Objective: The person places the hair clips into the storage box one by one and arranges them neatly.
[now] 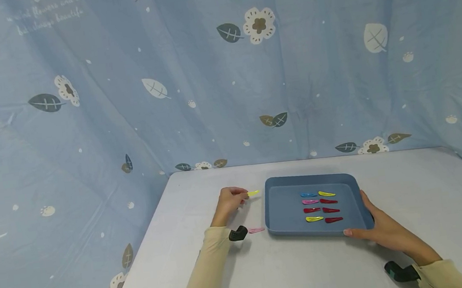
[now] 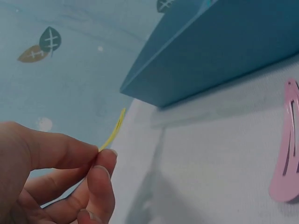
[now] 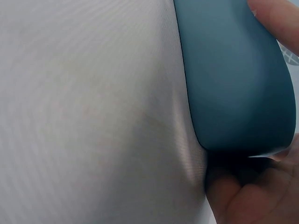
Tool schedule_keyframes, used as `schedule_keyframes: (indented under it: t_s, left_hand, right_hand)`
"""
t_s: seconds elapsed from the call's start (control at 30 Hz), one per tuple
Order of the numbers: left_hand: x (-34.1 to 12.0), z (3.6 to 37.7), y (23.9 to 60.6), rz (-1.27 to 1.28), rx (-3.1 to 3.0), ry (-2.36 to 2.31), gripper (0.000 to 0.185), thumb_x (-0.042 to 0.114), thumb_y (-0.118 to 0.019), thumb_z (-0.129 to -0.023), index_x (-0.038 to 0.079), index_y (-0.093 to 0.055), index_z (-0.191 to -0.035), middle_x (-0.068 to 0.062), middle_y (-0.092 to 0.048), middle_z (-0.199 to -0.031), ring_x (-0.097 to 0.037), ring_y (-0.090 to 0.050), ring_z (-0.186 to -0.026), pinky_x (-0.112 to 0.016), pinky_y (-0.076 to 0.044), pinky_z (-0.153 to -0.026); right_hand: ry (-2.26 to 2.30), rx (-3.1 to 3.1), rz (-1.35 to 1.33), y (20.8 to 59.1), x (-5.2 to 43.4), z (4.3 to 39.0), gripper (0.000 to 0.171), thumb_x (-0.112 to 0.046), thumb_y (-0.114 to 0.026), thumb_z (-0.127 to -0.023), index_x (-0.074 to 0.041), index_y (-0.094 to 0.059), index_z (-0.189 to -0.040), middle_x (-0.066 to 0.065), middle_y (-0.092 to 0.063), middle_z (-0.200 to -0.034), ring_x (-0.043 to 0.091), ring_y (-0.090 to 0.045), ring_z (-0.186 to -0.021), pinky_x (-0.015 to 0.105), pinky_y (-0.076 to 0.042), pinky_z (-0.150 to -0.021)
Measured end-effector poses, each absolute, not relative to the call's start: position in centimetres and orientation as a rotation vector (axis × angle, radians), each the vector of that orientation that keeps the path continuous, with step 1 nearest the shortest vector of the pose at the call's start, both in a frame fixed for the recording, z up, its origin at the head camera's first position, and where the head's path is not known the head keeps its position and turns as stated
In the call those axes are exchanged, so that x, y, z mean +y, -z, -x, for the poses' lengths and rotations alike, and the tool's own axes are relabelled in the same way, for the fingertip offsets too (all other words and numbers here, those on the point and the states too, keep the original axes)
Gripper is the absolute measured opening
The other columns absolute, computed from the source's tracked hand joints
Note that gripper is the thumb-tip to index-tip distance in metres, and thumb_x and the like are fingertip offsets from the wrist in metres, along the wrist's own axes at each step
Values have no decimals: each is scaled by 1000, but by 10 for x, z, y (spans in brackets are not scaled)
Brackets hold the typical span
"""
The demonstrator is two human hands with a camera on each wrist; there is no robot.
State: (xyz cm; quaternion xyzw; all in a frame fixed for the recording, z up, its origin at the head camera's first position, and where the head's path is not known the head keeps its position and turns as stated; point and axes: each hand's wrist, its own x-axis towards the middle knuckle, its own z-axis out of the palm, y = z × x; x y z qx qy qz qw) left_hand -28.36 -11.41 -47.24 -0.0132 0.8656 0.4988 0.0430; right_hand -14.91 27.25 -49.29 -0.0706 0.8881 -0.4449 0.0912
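My left hand [image 1: 230, 202] pinches a yellow hair clip [image 1: 253, 192] between thumb and fingertips, just left of the tray; in the left wrist view the clip [image 2: 117, 127] shows edge-on. Below that hand, a pink hair clip [image 1: 256, 230] lies on the table, seen larger as a pink clip [image 2: 286, 154] in the left wrist view. A blue-grey tray [image 1: 283, 214] bears several hair clips in two columns, among them a blue clip [image 1: 308, 194], a pink clip [image 1: 310, 201] and a red clip [image 1: 333, 220]. My right hand [image 1: 384, 228] grips the tray's near right corner, thumb along the front wall.
The table [image 1: 297, 274] has a white cover. Behind it and at the left hangs a blue patterned curtain [image 1: 205, 71]. A black wrist device [image 1: 238, 233] sits at the left wrist and another black device [image 1: 401, 272] at the right.
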Motion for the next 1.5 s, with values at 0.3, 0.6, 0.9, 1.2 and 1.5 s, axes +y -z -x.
schedule_keyframes:
  t_s: [0.3,0.6,0.9,1.2,1.5]
  left_hand:
    - [-109,281,463,-7,2586,-1565,16,25,-58,-77,13,-65,-85,3,-63,-72,-17,-58,-63,-27,-39,-48]
    - [-104,279,454,-65,2544,-1580,13,25,-56,-78,17,-65,-83,3,-64,-74,-20,-59,-68,-30,-39,-48]
    - [-95,280,446,-70,2526,-1567,15,28,-57,-77,18,-65,-84,4,-64,-74,-17,-59,-68,-24,-35,-45]
    - [-87,281,441,-101,2508,-1557,14,29,-58,-77,18,-65,-83,4,-64,-74,-24,-58,-75,-24,-36,-47]
    - [-77,278,434,-124,2501,-1535,12,27,-58,-76,19,-65,-82,4,-64,-75,-23,-58,-74,-26,-35,-48]
  right_hand:
    - [1315,2637,205,492,272,149,99,-37,-61,-73,-33,24,-124,6,14,-137,38,-3,-122,59,-22,-82]
    - [1318,2636,212,491,273,148,100,-36,-61,-73,-28,23,-127,8,13,-137,39,-6,-121,58,-23,-81]
    - [1296,2654,204,493,273,149,100,-38,-61,-72,-27,23,-127,6,14,-137,39,-5,-121,59,-23,-81]
    - [1297,2650,209,492,272,149,99,-38,-61,-72,-32,24,-125,7,13,-138,39,-7,-121,58,-24,-81]
    - [1299,2654,203,491,271,149,100,-37,-61,-72,-32,24,-125,8,12,-138,39,-7,-121,59,-22,-82]
